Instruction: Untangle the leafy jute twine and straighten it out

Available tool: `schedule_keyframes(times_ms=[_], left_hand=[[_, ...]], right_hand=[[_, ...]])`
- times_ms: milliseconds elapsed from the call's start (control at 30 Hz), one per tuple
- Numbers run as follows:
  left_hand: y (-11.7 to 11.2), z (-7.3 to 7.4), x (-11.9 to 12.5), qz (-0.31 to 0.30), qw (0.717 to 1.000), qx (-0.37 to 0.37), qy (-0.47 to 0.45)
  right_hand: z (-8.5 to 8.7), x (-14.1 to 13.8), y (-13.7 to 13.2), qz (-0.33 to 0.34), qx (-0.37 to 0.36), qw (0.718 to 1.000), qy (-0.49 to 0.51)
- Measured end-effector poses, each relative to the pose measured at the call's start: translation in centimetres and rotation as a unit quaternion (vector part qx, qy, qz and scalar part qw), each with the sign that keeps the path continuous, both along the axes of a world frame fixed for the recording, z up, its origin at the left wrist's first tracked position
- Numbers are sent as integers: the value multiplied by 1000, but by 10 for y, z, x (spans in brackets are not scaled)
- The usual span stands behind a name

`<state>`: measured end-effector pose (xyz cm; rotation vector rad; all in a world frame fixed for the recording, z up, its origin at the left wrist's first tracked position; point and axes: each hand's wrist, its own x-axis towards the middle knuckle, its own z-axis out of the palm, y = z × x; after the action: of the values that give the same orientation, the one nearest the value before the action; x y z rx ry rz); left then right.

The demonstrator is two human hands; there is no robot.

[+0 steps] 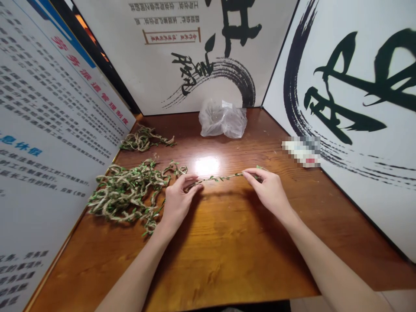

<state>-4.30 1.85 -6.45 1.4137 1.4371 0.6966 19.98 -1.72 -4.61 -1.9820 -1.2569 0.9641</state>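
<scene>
A thin twine cord with small green leaves is stretched taut above the wooden table. My left hand pinches one part of the cord between thumb and fingers. My right hand pinches it further right, near its free end. Left of my left hand the cord runs into a loose tangled heap of the same leafy twine lying on the table.
A smaller bundle of twine lies at the back left. A crumpled clear plastic bag sits at the back middle. A small blurred packet rests by the right board. Printed boards wall in the table on three sides.
</scene>
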Motion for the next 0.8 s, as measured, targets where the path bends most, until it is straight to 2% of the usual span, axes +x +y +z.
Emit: schedule_keyframes(times_ms=[100, 233, 300, 367, 433, 500, 567, 633, 700, 767, 800], left_hand=[[-1, 1, 0, -10, 1000, 5, 17], [-2, 6, 2, -48, 996, 38, 70], [-3, 8, 5, -65, 993, 50, 81], [-5, 11, 9, -74, 991, 75, 79], [-7, 14, 13, -83, 988, 115, 57], [-12, 18, 17, -110, 980, 161, 33], [-19, 25, 21, -159, 968, 190, 37], [-26, 32, 25, -222, 956, 189, 43], [-33, 39, 28, -271, 944, 178, 54], [-36, 46, 27, -268, 943, 180, 78], [-36, 50, 24, -244, 946, 188, 98]], right_hand=[[3, 11, 4, -61, 25, 997, 25], [5, 38, 10, -156, 100, 983, 17], [5, 50, 11, -172, 102, 980, -3], [5, 57, 10, -146, 61, 986, -48], [7, 55, 7, -86, -27, 990, -109], [10, 46, 3, -11, -120, 980, -158], [11, 30, -3, 52, -170, 968, -179], [10, 13, -8, 80, -156, 966, -191], [6, -5, -12, 108, -126, 974, -152], [3, -25, -11, 113, -94, 987, -67], [2, -36, -8, 106, -84, 991, -1]])
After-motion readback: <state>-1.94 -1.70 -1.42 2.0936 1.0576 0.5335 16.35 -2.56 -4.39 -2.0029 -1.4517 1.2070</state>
